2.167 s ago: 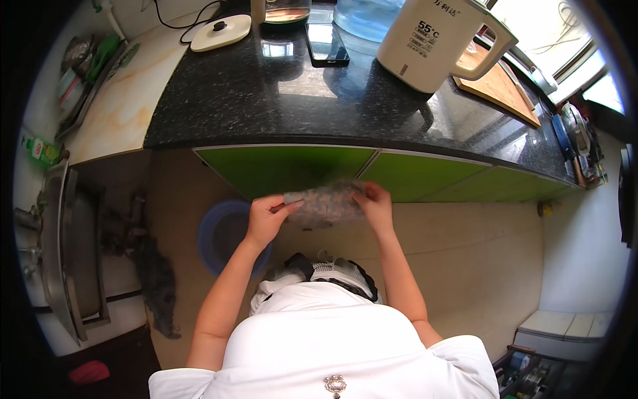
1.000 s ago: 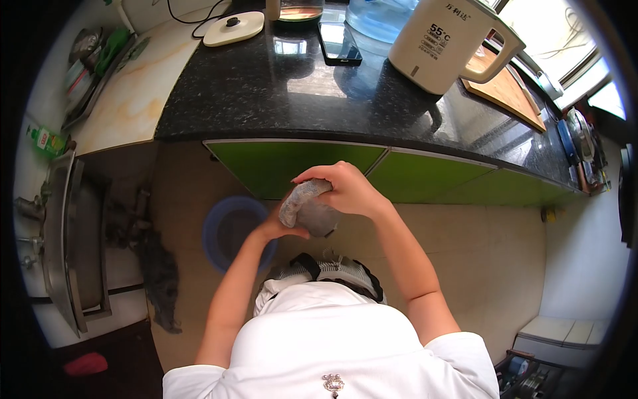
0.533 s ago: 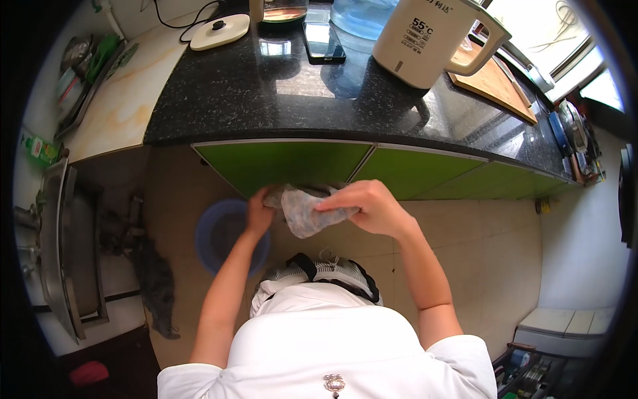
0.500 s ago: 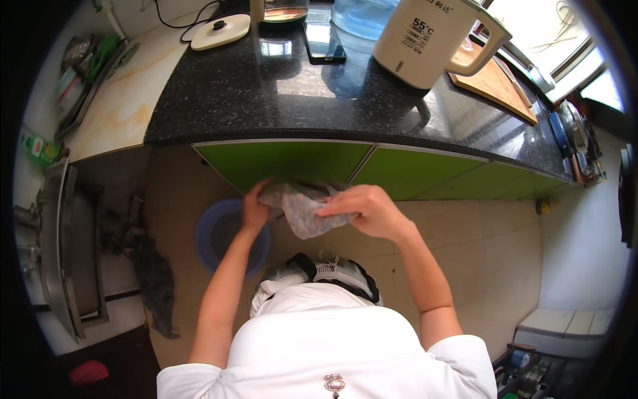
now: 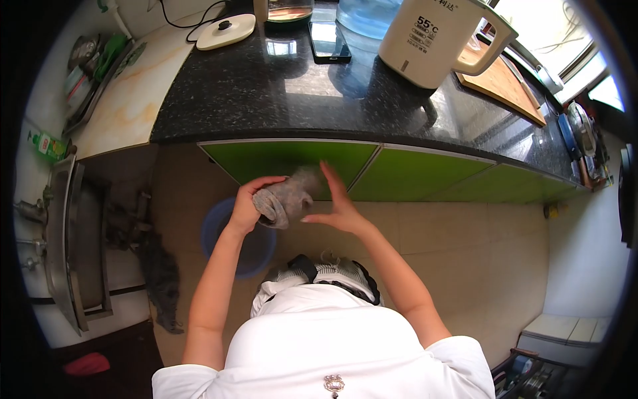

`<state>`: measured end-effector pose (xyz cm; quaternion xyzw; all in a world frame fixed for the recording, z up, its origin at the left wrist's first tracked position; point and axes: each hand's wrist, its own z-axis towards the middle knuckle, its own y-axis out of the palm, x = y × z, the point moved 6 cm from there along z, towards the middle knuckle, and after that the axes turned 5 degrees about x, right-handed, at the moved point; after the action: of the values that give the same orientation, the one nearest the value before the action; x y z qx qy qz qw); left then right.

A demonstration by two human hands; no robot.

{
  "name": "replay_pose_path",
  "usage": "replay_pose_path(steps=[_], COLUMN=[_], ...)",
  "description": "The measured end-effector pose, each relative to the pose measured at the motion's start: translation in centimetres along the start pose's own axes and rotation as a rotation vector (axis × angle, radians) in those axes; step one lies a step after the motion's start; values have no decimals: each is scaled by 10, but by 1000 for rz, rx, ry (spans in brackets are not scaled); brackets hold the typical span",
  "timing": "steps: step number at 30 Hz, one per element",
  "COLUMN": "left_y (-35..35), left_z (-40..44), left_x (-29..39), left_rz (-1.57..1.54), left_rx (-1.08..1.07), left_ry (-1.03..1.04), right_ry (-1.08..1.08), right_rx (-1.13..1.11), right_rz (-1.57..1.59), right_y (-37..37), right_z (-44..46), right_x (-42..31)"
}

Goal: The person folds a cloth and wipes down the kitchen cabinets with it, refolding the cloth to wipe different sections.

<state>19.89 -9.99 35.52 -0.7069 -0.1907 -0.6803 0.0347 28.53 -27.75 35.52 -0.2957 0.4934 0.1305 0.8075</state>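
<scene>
A crumpled grey patterned cloth (image 5: pixel 282 203) is held up in front of the green cabinet doors. My left hand (image 5: pixel 248 205) is closed around its left end. My right hand (image 5: pixel 340 207) is just to the right of the cloth, thumb and fingers spread wide and holding nothing. The cloth's upper part is smeared by motion. Whether my right thumb touches its edge, I cannot tell. Below my left hand a blue basin (image 5: pixel 209 234) stands on the floor, partly hidden by my forearm.
The black stone counter (image 5: pixel 266 100) carries a kettle (image 5: pixel 428 46), a phone (image 5: pixel 329 43), a pale lid (image 5: pixel 226 32) and a wooden cutting board (image 5: pixel 508 93). A metal sink (image 5: pixel 86 246) is at the left, with a dark cloth (image 5: pixel 159 279) hanging beside it.
The cloth was spread between both hands and is now bunched up in my left hand. My right hand has let go of it and opened. The view has shifted slightly.
</scene>
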Motion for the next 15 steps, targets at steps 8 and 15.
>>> replay_pose_path(steps=[8, 15], left_y=[-2, -40], left_z=[6, 0], left_x=[-2, -88], left_rz=[99, 330], left_rx=[-65, -9], left_ry=[-16, -423], right_ry=[310, 393], right_rx=[-73, 201], right_rz=[199, 15], right_y=[20, -19], right_z=[-17, -24], right_x=[43, 63])
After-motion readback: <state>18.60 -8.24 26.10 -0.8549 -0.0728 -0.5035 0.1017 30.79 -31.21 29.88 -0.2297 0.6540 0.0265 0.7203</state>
